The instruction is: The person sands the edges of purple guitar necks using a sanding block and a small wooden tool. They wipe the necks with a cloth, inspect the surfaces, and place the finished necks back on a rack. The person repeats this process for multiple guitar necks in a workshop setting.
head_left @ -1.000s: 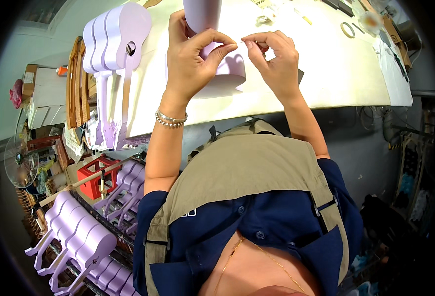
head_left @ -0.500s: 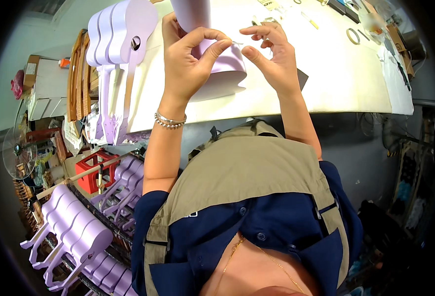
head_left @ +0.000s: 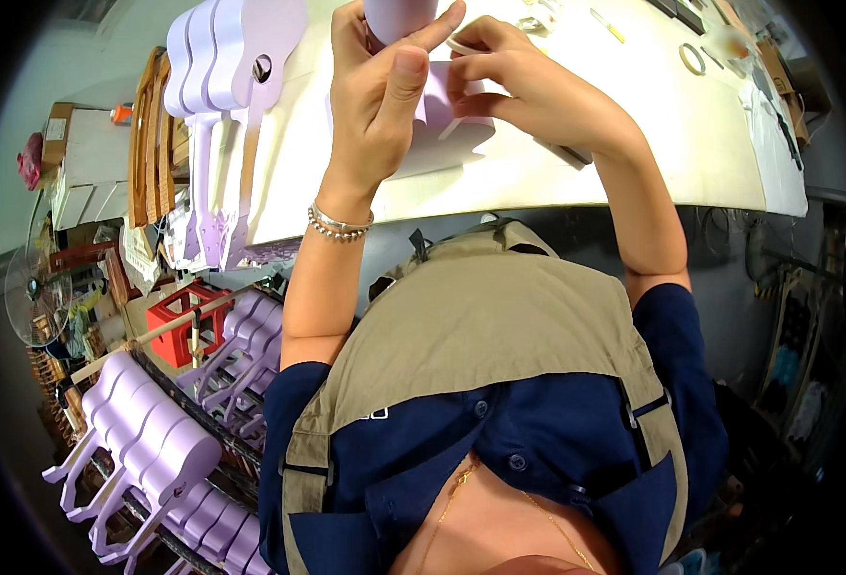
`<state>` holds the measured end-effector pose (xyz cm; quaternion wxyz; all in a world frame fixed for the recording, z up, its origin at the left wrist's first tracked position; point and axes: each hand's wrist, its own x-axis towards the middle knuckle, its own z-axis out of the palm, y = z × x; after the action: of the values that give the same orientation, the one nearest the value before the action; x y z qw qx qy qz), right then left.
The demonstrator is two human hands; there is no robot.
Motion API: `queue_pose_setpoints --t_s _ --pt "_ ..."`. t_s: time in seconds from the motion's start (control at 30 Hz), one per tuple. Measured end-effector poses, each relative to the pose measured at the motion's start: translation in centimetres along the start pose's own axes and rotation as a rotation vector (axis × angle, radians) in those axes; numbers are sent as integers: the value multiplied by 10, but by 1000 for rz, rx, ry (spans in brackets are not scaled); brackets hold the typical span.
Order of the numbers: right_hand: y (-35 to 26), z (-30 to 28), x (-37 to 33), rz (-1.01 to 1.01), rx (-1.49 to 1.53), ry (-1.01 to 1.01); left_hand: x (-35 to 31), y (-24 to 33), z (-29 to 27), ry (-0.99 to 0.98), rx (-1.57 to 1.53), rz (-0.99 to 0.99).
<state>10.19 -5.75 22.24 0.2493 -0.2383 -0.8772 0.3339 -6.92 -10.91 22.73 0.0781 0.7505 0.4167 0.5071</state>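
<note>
A lilac guitar-shaped instrument (head_left: 400, 19) rises at the top edge, its far part cut off by the frame. My left hand (head_left: 384, 96) is closed around its side, with the fingers partly hidden behind it; the thumb and index finger stick out. Just to the right, my right hand (head_left: 523, 86) has its fingers bent together around a thin pale curved strip (head_left: 460, 47), which looks like tape. Beneath the hands, a lilac curved surface (head_left: 435, 101) shows over the table; whether it belongs to the held instrument I cannot tell.
A cream-topped table (head_left: 634, 144) spans the far side. Several lilac guitar bodies (head_left: 236, 57) stand in a row at its left end, beside brown wooden parts (head_left: 150, 144). More hang on a rack (head_left: 145, 431) at lower left. A tape roll (head_left: 692, 59) lies at far right.
My right hand has moved left and turned palm down, closing on the pale strip. My left hand has shifted slightly right and up, its thumb and index finger no longer pinched together.
</note>
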Motion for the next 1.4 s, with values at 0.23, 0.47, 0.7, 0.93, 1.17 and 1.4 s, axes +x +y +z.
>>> queue_pose_setpoints --t_s 0.23,0.47,0.7,0.93,1.17,1.4 --pt "-5 3 10 -137 -433 18 0 2 0 0 -9 6" --pt "-8 6 15 -69 -324 1 -1 -1 -1 13 -44 -11" --pt "24 0 31 78 -348 289 -6 -5 -9 17 104 73" --pt "228 4 -73 785 -277 444 -21 -29 -25 388 -409 -171" --pt "294 -3 -171 741 -796 354 -59 -50 -73 535 -402 -440" --pt "197 46 -134 498 531 270 -76 -44 -68 856 -595 -612"
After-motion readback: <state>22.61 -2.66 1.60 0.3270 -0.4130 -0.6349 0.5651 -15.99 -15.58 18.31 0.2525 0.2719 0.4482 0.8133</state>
